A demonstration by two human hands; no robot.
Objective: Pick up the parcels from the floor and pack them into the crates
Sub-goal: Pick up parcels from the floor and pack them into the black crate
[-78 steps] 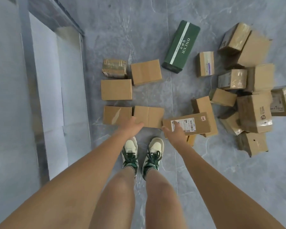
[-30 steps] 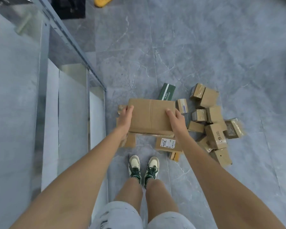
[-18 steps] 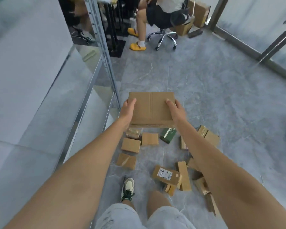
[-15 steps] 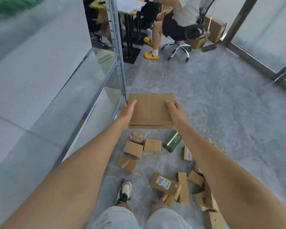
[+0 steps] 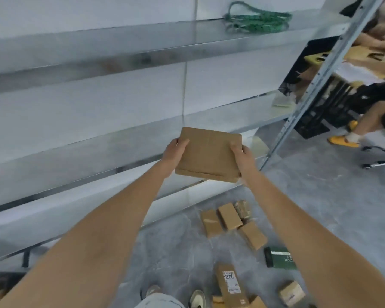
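Observation:
I hold a flat brown cardboard parcel (image 5: pixel 208 154) up at chest height in front of a metal shelf rack. My left hand (image 5: pixel 176 150) grips its left edge with the thumb on top. Gripping the right edge is my right hand (image 5: pixel 241 155). Several more cardboard parcels (image 5: pixel 229 215) lie on the grey floor below, among them a long one with a white label (image 5: pixel 231 283) and a dark green box (image 5: pixel 280 260). No crate is in view.
The steel shelf rack (image 5: pixel 142 56) fills the left and middle, its upright post (image 5: pixel 316 81) at the right. A green rope (image 5: pixel 257 22) lies on an upper shelf. A seated person (image 5: pixel 369 112) on a wheeled chair is at the far right. My shoes (image 5: pixel 197 298) show below.
I lifted the parcel off the floor with both hands, stood up and turned left, so the shelf rack is now straight ahead and the floor parcels have slid to the lower right.

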